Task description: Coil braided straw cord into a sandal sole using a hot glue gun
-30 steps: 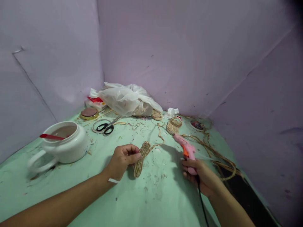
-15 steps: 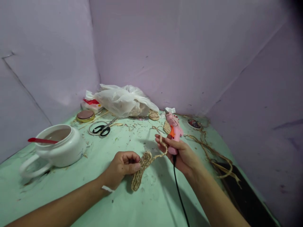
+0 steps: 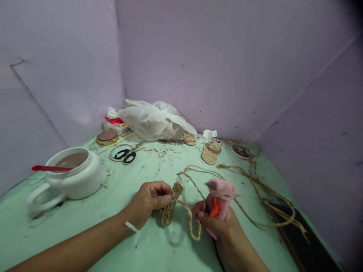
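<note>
My left hand (image 3: 154,200) pinches a long coiled piece of braided twine (image 3: 172,204) between thumb and fingers, held just over the table. From that piece a loose braided cord (image 3: 190,223) loops down and runs up to my right hand (image 3: 219,223). A pink hot glue gun (image 3: 224,190) with an orange trigger is gripped in my right hand, its nozzle pointing left. The thumb and fingertips of that hand also hold the cord. The gun's black cable is partly hidden by my wrist.
A white mug (image 3: 79,181) with a red stick (image 3: 52,168) stands left. Behind are scissors (image 3: 127,154), a round tin (image 3: 107,137), a white plastic bag (image 3: 159,121) and small woven pieces (image 3: 210,155). Loose cord (image 3: 272,196) lies right, over a dark board (image 3: 303,241).
My right hand has lowered toward me with the glue gun, whose nozzle now points left instead of up. The cord hangs in a lower loop. The left hand has barely moved.
</note>
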Available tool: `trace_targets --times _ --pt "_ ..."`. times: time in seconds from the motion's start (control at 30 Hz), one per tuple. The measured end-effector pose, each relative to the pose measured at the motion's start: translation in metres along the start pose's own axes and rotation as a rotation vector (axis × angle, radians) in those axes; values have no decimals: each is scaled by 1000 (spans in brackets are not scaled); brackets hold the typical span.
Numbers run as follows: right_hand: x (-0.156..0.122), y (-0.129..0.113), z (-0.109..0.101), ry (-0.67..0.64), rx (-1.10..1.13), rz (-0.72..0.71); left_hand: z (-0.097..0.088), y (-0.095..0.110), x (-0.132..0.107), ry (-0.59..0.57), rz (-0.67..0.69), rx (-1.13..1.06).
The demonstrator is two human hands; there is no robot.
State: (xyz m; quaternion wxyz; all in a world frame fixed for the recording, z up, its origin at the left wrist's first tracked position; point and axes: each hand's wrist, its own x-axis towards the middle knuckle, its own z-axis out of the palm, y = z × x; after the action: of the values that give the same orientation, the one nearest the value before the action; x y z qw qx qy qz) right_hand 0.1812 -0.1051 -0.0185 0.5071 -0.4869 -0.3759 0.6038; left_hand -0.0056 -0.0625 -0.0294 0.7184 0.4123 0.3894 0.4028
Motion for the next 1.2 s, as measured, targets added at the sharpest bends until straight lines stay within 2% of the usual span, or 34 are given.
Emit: trace_targets --times 0.13,0.4,0.53,0.7,0.8,0.97,1.1,1.2 --pt "2 6 13 41 -8 28 2 0 0 -39 -20 -32" --pt "8 22 22 253 -121 7 4 -1 0 -122 -54 -100" --pt "12 25 31 259 -159 2 8 0 -3 -190 -85 -140" --pt "11 22 36 285 -189 -19 9 1 -4 -200 -78 -158" --pt "11 18 28 321 -214 -34 6 1 -1 -178 -62 -113" --pt "9 -2 -5 398 -323 -142 -3 3 4 -71 -52 -69" --pt "6 -21 -29 380 -244 -225 -3 5 4 -15 -71 -33" --pt "9 -25 -42 475 -202 -206 -1 6 3 30 -60 -2"
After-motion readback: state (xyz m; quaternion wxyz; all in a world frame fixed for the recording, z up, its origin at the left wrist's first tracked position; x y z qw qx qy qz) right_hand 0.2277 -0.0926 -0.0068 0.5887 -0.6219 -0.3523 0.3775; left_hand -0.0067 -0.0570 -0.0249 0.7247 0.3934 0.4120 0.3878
